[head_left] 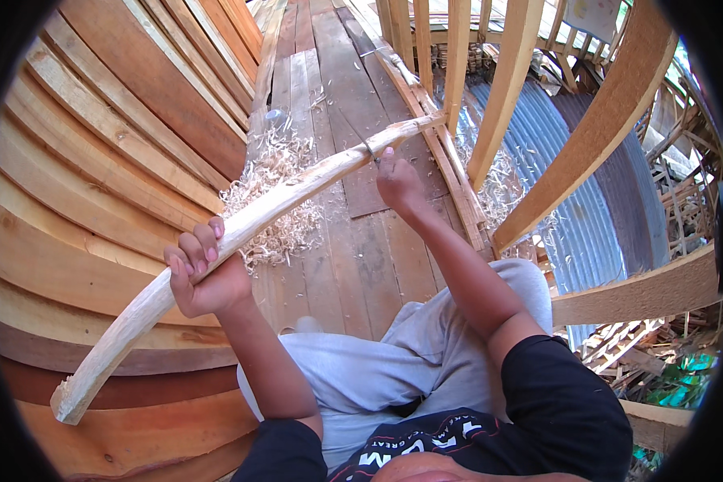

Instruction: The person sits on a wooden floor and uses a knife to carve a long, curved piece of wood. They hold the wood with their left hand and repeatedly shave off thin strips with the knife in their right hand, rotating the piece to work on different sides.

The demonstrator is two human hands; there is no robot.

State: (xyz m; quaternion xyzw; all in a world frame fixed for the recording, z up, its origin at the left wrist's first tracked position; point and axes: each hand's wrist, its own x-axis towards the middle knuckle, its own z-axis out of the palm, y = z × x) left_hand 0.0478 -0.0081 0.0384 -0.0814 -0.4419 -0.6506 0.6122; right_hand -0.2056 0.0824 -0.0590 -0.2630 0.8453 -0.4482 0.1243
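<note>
My left hand (205, 277) grips the curved stick (241, 229), my right hand (395, 181) pinches a small tool against it; shavings (277, 189) show much already pared, the far end rough.

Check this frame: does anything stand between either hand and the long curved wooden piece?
Nothing visible does. The left hand is wrapped around the curved wooden piece, and the right hand presses a thin dark tool against it farther along.

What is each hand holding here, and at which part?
Left hand grips the long curved wooden piece around its lower-middle. Right hand pinches a thin dark tool near its far end; kind unclear.
</note>
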